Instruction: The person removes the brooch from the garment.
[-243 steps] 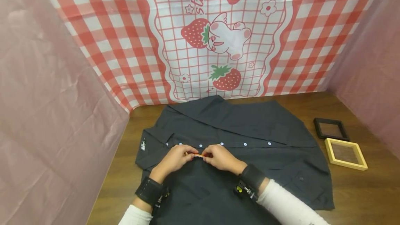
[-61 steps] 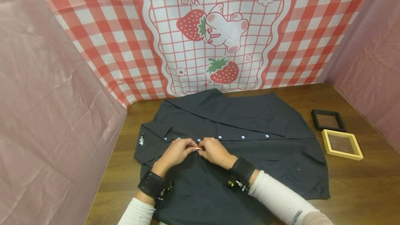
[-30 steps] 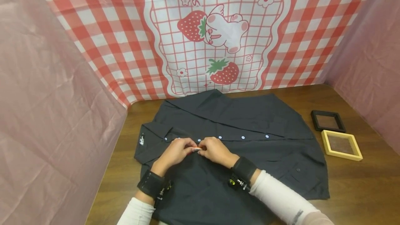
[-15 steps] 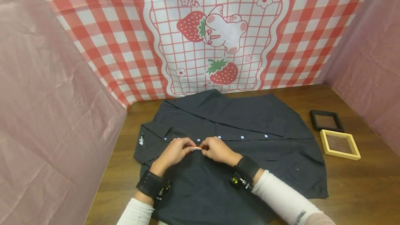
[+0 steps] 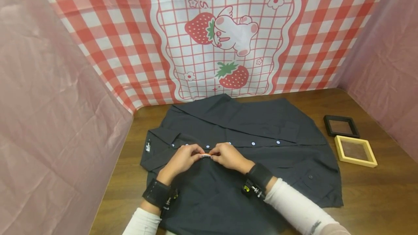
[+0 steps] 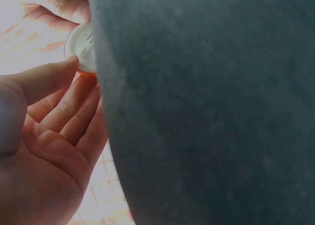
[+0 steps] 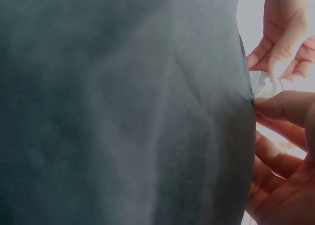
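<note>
A small round pin badge (image 5: 205, 155) with an orange-red rim is pinched between both hands, over the front of a dark grey shirt (image 5: 222, 195). My left hand (image 5: 182, 160) grips its left edge with thumb and fingertips; my right hand (image 5: 230, 158) pinches the right edge. In the left wrist view the badge's pale back (image 6: 80, 44) faces the camera, with a thin pin line on it. The right wrist view shows the badge (image 7: 266, 85) against the cloth edge, the right thumb touching both. Whether the pin passes through the cloth cannot be made out.
The shirt lies spread on a wooden table (image 5: 369, 195), its collar (image 5: 160, 144) to the left and white buttons (image 5: 253, 143) along the placket. At right lie a black frame (image 5: 341, 126) and a yellow frame (image 5: 356, 151). Pink cloth (image 5: 62, 119) and a checked strawberry curtain (image 5: 107, 39) enclose the table.
Both hands stay at the same spot on the shirt with the badge. Over the last second the right fingers shift slightly right, uncovering more of the badge. The head view has shifted a little.
</note>
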A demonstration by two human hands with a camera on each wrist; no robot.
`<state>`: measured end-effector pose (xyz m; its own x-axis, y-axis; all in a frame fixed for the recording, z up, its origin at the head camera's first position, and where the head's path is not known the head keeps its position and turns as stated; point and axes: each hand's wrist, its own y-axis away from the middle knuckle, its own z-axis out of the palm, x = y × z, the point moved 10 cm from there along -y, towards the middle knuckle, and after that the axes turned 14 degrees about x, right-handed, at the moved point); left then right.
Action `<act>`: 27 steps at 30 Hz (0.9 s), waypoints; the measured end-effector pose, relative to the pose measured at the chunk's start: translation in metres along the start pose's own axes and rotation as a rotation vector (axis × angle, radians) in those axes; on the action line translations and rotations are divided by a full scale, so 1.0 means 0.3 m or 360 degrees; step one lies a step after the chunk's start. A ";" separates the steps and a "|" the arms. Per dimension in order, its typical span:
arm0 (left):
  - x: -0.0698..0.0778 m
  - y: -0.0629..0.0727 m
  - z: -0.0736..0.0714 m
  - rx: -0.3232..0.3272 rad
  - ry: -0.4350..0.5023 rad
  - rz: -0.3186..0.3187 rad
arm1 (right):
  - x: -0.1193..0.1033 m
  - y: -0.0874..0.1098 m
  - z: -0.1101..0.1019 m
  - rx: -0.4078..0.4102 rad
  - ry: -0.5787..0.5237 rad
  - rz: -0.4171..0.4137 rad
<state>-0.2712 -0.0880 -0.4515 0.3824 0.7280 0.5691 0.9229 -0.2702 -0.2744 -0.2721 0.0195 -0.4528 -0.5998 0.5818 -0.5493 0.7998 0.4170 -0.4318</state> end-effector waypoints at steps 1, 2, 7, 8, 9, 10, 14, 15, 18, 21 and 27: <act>0.001 0.001 0.000 -0.0001 0.0000 0.0001 | 0.001 0.000 0.000 0.0002 0.0005 -0.0001; 0.001 0.002 0.001 -0.0002 0.0003 0.0002 | 0.001 0.000 -0.001 0.0003 0.0008 -0.0004; 0.002 0.007 0.004 -0.0015 0.0050 -0.0015 | 0.001 0.002 -0.003 0.0007 0.0024 -0.0018; 0.001 0.008 0.005 -0.0020 0.0060 -0.0023 | 0.001 0.002 -0.003 0.0007 0.0027 -0.0017; 0.000 0.008 0.006 -0.0024 0.0067 -0.0031 | 0.001 0.003 -0.004 0.0006 0.0032 -0.0015; -0.002 0.008 0.007 -0.0027 0.0072 -0.0038 | 0.002 0.003 -0.005 0.0007 0.0036 -0.0012; -0.006 0.008 0.009 -0.0033 0.0073 -0.0055 | -0.001 0.005 -0.008 0.0012 0.0051 -0.0021; -0.007 0.008 0.009 -0.0034 0.0072 -0.0059 | -0.002 0.005 -0.008 0.0012 0.0056 -0.0025; -0.006 0.008 0.009 -0.0036 0.0065 -0.0058 | -0.002 0.005 -0.008 0.0015 0.0068 -0.0033; -0.007 0.009 0.011 -0.0042 0.0044 -0.0054 | 0.000 0.005 -0.006 0.0017 0.0090 -0.0031; -0.009 0.011 0.016 -0.0042 0.0025 -0.0057 | -0.001 0.009 -0.008 0.0020 0.0122 -0.0037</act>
<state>-0.2694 -0.0878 -0.4577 0.3496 0.7275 0.5903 0.9367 -0.2608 -0.2335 -0.2697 0.0220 -0.4520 -0.6143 0.6240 -0.4829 0.7851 0.4223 -0.4531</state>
